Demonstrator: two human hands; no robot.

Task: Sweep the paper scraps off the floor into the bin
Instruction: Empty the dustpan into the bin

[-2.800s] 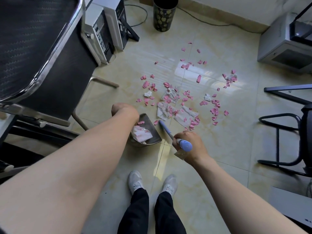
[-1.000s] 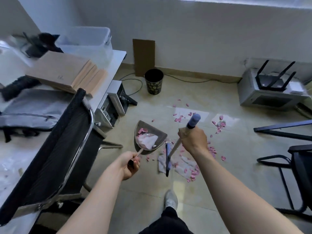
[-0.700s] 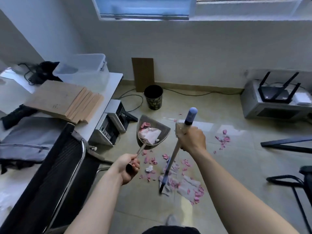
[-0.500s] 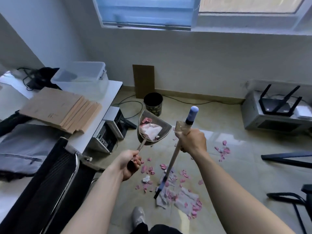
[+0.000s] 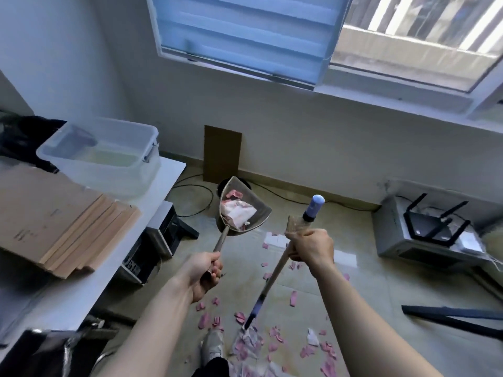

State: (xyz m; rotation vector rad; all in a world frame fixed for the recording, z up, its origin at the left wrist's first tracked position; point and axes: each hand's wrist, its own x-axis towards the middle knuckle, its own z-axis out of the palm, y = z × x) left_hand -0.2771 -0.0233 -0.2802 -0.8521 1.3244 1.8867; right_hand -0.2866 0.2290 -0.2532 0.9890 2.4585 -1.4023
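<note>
while left hand (image 5: pixel 204 270) grips raised dustpan (image 5: pixel 243 212), right hand (image 5: pixel 310 248) clasps broom (image 5: pixel 275 273)

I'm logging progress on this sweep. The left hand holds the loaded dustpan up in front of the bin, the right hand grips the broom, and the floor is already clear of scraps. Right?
Not quite. The head view shows many pink paper scraps still on the floor. The rest holds: the left hand holds the loaded dustpan up in front of the bin, and the right hand grips the broom.
</note>
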